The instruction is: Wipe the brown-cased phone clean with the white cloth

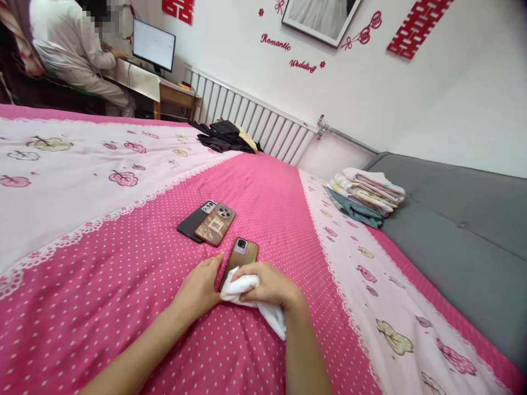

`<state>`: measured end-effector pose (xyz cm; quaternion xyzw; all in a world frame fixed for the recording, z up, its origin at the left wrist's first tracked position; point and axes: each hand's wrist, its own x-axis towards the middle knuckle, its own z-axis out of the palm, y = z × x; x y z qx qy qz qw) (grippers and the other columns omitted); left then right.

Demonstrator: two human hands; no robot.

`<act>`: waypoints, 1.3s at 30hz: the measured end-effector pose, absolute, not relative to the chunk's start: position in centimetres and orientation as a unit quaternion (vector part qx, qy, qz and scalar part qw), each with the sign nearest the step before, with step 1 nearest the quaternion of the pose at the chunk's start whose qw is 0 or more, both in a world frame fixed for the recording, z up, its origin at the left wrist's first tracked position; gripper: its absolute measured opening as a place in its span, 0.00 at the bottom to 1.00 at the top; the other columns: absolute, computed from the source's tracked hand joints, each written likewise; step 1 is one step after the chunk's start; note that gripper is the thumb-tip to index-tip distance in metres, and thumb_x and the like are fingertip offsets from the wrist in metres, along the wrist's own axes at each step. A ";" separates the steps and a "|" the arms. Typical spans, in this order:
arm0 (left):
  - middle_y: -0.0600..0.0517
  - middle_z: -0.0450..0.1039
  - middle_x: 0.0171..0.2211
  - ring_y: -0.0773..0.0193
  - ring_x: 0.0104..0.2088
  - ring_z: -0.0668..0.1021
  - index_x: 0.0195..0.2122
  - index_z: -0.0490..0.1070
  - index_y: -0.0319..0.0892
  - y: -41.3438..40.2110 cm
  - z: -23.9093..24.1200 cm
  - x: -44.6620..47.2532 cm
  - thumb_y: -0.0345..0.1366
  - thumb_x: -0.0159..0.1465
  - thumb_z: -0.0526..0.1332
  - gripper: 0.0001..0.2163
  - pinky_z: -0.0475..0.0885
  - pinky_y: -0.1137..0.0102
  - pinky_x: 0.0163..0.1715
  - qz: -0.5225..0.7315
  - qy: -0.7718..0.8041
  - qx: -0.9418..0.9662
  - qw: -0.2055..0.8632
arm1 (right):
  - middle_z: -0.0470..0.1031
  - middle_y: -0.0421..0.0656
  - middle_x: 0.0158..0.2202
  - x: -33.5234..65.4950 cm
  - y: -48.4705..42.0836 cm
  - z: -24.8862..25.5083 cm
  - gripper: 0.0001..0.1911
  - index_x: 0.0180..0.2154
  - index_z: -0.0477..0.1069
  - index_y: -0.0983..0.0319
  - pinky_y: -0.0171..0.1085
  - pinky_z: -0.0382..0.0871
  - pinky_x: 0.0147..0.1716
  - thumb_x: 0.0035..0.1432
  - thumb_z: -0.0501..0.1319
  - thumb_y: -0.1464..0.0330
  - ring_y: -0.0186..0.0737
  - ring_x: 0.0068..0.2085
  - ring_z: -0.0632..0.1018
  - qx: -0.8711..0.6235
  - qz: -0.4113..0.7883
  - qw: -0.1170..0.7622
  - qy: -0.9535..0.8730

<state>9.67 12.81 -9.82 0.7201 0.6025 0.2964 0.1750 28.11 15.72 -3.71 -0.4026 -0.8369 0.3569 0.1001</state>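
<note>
Three phones on bed: near phone (240, 257) steadied by flat left hand (200, 288), being wiped with white cloth (251, 299) gripped in right hand (269, 285); far two phones (208, 221) apparently untouched.

Three phones on the bed: one brown phone (240, 255) nearest, partly under the hands; one patterned brown phone (215, 224) further off, overlapping one dark grey phone (193, 220) beside it. All three face down, camera lenses up. Two bare hands: left hand (200, 288) touching the nearest phone's edge, right hand (269, 285) closed around one white cloth (251, 299). One pink dotted bedspread (123, 285). One stack of folded laundry (366, 196) at the bed's right edge; number of pieces hard to count. One heap of dark clothes (224, 137) at the far edge. One radiator (263, 123). One monitor (153, 45). One other person (74, 49) seated at one desk (164, 88). One framed picture (321, 16) on the wall.
</note>
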 end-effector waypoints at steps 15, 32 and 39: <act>0.38 0.67 0.52 0.49 0.52 0.70 0.56 0.58 0.34 12.7 -9.4 9.6 0.29 0.45 0.65 0.34 0.66 0.59 0.50 0.304 0.588 0.727 0.182 | 0.73 0.41 0.38 23.8 14.5 -5.1 0.18 0.45 0.71 0.47 0.37 0.63 0.36 0.50 0.60 0.65 0.43 0.39 0.74 -0.524 0.146 0.152 -0.825; 0.37 0.60 0.58 0.47 0.56 0.65 0.59 0.54 0.32 12.6 -8.9 9.6 0.38 0.48 0.66 0.38 0.62 0.58 0.55 0.224 0.627 0.726 0.170 | 0.72 0.42 0.38 25.4 18.2 -6.4 0.15 0.46 0.69 0.47 0.34 0.62 0.36 0.56 0.57 0.65 0.40 0.40 0.74 -0.673 0.057 0.181 -0.715; 0.36 0.59 0.58 0.49 0.57 0.65 0.60 0.52 0.28 12.6 -8.8 9.7 0.39 0.48 0.66 0.40 0.61 0.61 0.56 0.215 0.631 0.725 0.173 | 0.74 0.44 0.42 26.6 17.6 -5.4 0.17 0.48 0.69 0.51 0.35 0.61 0.35 0.55 0.58 0.65 0.42 0.42 0.74 -0.717 0.063 0.126 -0.683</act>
